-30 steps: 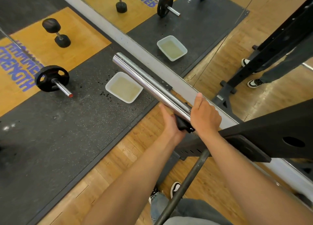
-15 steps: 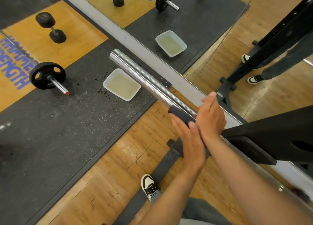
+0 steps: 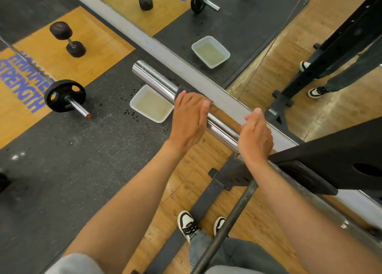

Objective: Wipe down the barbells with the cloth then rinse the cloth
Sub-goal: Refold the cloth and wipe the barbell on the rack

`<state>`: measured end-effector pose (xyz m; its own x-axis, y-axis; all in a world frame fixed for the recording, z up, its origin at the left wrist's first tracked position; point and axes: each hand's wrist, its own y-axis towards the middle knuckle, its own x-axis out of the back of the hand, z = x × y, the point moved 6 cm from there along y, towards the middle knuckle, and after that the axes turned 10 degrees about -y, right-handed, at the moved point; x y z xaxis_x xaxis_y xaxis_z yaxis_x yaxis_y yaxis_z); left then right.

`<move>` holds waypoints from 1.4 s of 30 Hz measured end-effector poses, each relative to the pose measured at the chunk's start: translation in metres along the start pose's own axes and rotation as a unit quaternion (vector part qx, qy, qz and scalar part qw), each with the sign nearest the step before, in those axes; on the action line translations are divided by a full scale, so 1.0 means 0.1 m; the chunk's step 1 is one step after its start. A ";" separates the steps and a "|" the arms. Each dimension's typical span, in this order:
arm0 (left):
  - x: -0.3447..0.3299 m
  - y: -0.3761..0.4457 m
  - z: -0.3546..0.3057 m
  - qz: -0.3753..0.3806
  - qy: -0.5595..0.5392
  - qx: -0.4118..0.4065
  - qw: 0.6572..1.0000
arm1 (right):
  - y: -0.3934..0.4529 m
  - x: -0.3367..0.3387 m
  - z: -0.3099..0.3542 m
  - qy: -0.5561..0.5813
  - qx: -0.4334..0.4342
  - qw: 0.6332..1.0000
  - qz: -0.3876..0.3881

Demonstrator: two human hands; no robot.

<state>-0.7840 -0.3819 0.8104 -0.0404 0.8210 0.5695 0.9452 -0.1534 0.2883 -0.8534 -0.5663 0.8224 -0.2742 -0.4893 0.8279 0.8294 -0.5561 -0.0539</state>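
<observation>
— Black rubber floor point(image 3: 82, 170) meets wood by a mirror. Where's the cloth?
— Dark cloth point(image 3: 179, 89), pressed on the chrome barbell sleeve point(image 3: 157, 79) under the left hand point(image 3: 189, 118), fingers wrapped over it.
— And the right hand point(image 3: 256, 137)?
— Curled round the barbell nearer the rack point(image 3: 330, 156). A water tub point(image 3: 152, 106) sits just left of the left hand.

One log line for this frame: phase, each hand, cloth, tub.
phase: wiping chrome barbell sleeve | left hand: presses dark cloth on sleeve | right hand: grips bar | water tub: on floor below, cloth not rinsed yet
</observation>
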 end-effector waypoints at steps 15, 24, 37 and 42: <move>-0.20 -0.11 -0.17 0.096 0.096 -0.208 0.969 | 0.19 -0.42 0.70 -0.124 0.012 0.972 0.199; -0.01 0.14 0.00 0.026 0.142 -0.111 0.983 | 0.16 -0.57 0.68 -0.167 0.040 0.975 0.143; 0.03 0.07 0.04 0.063 0.107 -0.165 0.978 | 0.19 -0.45 0.59 -0.199 0.090 0.963 0.158; 0.50 0.51 0.43 0.096 0.135 -0.166 0.972 | 0.18 -0.45 0.59 -0.189 0.121 0.972 0.073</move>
<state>-0.7238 -0.3245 0.8203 0.0009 0.5915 0.8063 0.7893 -0.4955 0.3626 -0.7976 -0.5140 0.8171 0.0155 -0.2429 0.9699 0.9490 -0.3019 -0.0908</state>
